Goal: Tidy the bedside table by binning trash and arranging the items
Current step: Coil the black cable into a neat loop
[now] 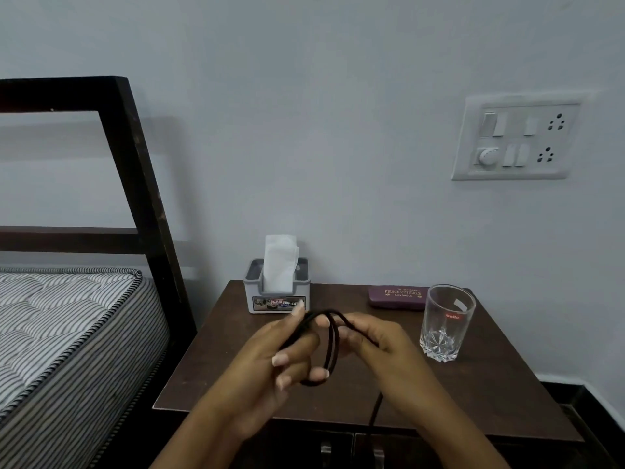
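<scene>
Cable (330,350), black, held in the air above the middle of the counter (223,353) and gathered into a loop between your two hands. Your left hand (267,363) carries the loop: its fingers (297,336) curl round the strands, and the bottom of the loop hooks round a lower fingertip. Your right hand (382,343) meets it from the other side, its fingers (351,333) pinching the strand where it arches over the top. The loop's long axis runs roughly toward and away from you, with its far end pointing at the tissue box (275,294). From under the right hand the loose tail drops past the front edge of the counter and out of view, so the slack lies below and to the right, nearer your right hand. The step in hand appears to be coiling. The next wrap would call for the right hand to feed the tail up and over while the left holds the loop. The glass (444,323) stands near the right hand, so a wide sweep could knock it.
</scene>
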{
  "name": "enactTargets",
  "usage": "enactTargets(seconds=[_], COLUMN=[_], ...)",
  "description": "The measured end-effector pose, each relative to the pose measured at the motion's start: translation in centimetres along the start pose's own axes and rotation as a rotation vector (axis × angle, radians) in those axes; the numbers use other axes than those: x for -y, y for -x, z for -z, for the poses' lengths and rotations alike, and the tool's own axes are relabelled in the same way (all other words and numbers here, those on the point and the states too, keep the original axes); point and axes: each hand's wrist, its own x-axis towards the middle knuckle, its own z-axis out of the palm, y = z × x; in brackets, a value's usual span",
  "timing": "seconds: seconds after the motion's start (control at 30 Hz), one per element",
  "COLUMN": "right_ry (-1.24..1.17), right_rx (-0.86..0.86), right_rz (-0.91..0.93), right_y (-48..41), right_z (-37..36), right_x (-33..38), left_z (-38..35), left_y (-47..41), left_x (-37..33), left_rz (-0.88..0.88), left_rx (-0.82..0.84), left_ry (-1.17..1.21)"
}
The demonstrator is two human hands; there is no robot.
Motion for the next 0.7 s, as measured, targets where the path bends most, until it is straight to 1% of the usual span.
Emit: enactTargets(seconds=[0.07, 0.1, 0.13, 0.2, 0.23, 0.3, 0.37, 0.43, 0.5, 0.53, 0.57, 0.63, 0.67, 0.7], right_ry=[-0.047, -0.054, -0.050, 0.053, 0.152, 0.354, 0.510, 0.640, 0.667, 0.667, 0.669, 0.658, 0.634, 0.586], right_rx=[-0.048, -0.060, -0.064, -0.042, -0.017, 0.023, 0.011, -0.006, -0.002, 0.004, -0.002, -0.031, -0.049, -0.061], right_rz=[-0.020, -0.043, -0.073, -0.123, -0.120, -0.115, -0.117, -0.124, -0.134, -0.130, -0.111, -0.057, -0.029, -0.003], right_y=[0.4, 0.8, 1.2, 2.1, 2.4, 2.8, 2.8, 2.7, 2.8, 2.8, 2.8, 2.5, 2.2, 1.8], right_z=[-0.8, -1.3, -1.8, -2.6, -2.8, -3.0, -2.7, -2.4, -1.9, -1.6, -1.1, 0.2, 0.8, 1.4], right_x=[-0.1, -0.1, -0.3, -0.4, -0.3, 0.5, 1.9, 3.0, 4.0, 4.5, 4.8, 5.2, 5.1, 4.8], left_z=[0.0, 0.0, -0.2, -0.4, -0.4, 0.0, 0.3, 0.8, 1.9, 2.3, 2.8, 3.1, 2.9, 2.5], left_y=[-0.4, -0.6, -0.8, -0.9, -1.0, -1.1, -1.1, -1.2, -1.4, -1.4, -1.4, -1.0, -0.7, -0.4], left_x=[-0.3, -0.6, -0.9, -1.5, -1.5, -1.1, -0.4, 0.1, 0.6, 0.8, 0.9, 1.0, 0.9, 0.9], left_rz=[-0.057, -0.101, -0.153, -0.238, -0.264, -0.287, -0.318, -0.413, -0.514, -0.524, -0.489, -0.375, -0.299, -0.204], left_rx=[0.029, 0.017, -0.017, -0.097, -0.109, -0.085, -0.062, -0.119, -0.173, -0.166, -0.140, -0.036, 0.039, 0.118], left_ry=[0.197, 0.263, 0.283, 0.205, 0.123, -0.070, -0.295, -0.691, -1.108, -1.212, -1.252, -1.226, -1.133, -0.968])
